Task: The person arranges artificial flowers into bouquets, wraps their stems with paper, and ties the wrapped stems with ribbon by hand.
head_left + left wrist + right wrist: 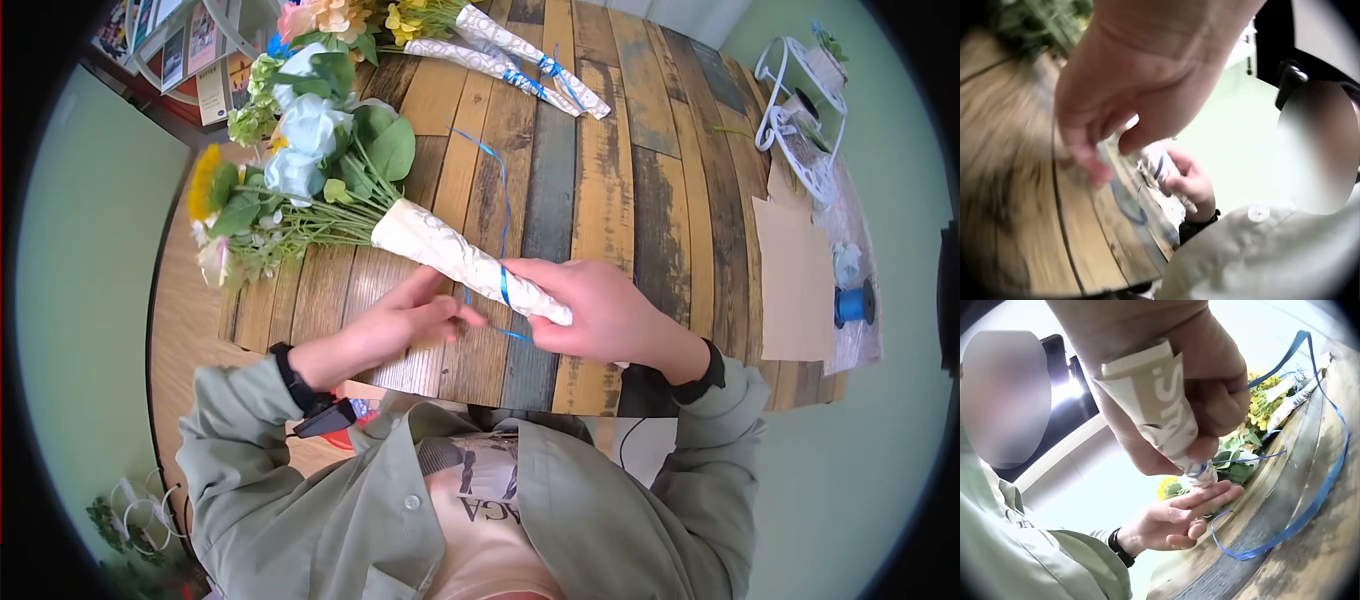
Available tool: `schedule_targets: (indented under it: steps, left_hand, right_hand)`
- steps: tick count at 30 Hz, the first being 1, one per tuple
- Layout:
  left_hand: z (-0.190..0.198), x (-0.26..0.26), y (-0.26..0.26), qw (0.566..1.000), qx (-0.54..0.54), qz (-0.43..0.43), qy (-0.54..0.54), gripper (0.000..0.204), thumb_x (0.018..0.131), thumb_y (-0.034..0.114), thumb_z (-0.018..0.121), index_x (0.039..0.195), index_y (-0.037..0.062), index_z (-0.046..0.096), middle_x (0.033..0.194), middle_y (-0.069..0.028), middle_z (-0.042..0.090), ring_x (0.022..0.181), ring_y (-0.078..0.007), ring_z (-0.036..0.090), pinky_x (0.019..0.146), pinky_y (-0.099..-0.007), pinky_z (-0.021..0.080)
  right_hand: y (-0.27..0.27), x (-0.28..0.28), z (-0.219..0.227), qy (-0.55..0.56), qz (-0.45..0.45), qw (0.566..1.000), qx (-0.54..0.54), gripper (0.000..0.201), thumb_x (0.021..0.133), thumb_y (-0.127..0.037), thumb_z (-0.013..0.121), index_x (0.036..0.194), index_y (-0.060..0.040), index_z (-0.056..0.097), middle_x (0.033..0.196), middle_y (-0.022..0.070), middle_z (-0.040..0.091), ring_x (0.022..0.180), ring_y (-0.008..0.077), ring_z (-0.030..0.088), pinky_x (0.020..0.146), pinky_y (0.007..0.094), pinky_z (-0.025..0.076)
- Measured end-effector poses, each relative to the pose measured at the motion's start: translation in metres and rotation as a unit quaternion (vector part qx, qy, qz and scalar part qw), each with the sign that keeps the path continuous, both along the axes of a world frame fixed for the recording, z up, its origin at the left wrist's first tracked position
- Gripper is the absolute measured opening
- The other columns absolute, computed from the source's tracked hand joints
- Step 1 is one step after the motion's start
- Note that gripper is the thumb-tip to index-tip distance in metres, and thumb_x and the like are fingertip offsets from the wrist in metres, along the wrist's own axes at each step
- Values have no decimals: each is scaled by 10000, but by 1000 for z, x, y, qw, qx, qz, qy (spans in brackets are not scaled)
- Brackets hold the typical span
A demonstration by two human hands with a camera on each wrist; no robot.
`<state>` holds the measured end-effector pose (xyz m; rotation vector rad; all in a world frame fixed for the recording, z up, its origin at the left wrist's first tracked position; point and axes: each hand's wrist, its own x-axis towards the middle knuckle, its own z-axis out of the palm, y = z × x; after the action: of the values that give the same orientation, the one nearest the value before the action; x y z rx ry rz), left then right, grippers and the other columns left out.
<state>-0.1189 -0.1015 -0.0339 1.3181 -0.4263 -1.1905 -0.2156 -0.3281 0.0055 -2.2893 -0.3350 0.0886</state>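
A bouquet of pale blue flowers (305,135) and green stems lies at the left of the table, its stems in a white patterned paper wrap (430,240). The right hand (600,310) grips the lower end of the wrap, where a blue ribbon (505,286) crosses it; in the right wrist view the ribbon (1329,487) trails in a long loop over the wood. Below the wrap, the left hand (400,328) has its fingers loosely bent, with nothing seen in them. In the left wrist view this hand (1141,94) is above the table, apart from the wrap (1159,164).
Two wrapped bouquets (500,65) lie at the table's far side. Brown paper (790,280), a blue ribbon spool (854,305) and a white wire stand (800,120) are at the right. The wooden table's (590,395) near edge is by the person.
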Motion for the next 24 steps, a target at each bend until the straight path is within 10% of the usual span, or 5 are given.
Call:
schedule_targets:
  steps: [5, 9, 13, 20, 24]
  left_hand:
    - [-21, 6, -30, 970, -181, 51, 153, 436, 929, 51, 436, 1352, 61, 330, 1200, -87, 532, 881, -159, 602, 698, -254, 450]
    - [-4, 9, -15, 974, 42, -96, -201, 137, 928, 103, 462, 1017, 35, 541, 929, -115, 627, 821, -218, 618, 666, -306, 454]
    - [46, 12, 11, 782, 83, -189, -588, 124, 910, 131, 502, 902, 22, 559, 839, -172, 604, 770, -303, 601, 650, -361, 459]
    - [101, 29, -7, 840, 14, -265, -474, 74, 888, 89, 525, 914, 31, 564, 730, -107, 581, 645, -296, 589, 577, -344, 447]
    - [90, 62, -56, 578, 82, -134, -801, 90, 840, 134, 553, 831, 48, 528, 715, -97, 574, 649, -320, 587, 537, -394, 454]
  right_hand:
    - [4, -1, 15, 56, -9, 995, 83, 459, 735, -143, 589, 1182, -73, 515, 767, 157, 619, 659, 334, 593, 568, 414, 445]
    - [-2, -2, 1, -4, -31, 999, 37, 457, 730, -133, 586, 1174, -58, 510, 756, 159, 614, 668, 335, 596, 570, 412, 449]
    - [-4, 3, -20, -90, -40, 993, -69, 390, 722, -138, 604, 1092, -47, 521, 690, 137, 586, 650, 323, 592, 554, 405, 453]
    - [6, 4, -31, -183, -14, 968, -174, 381, 705, -131, 636, 1059, -50, 523, 592, 54, 523, 558, 235, 554, 467, 368, 437]
    - [13, -1, -24, -187, -6, 955, -231, 513, 697, -126, 642, 1183, -48, 499, 575, 38, 516, 550, 210, 547, 440, 352, 426]
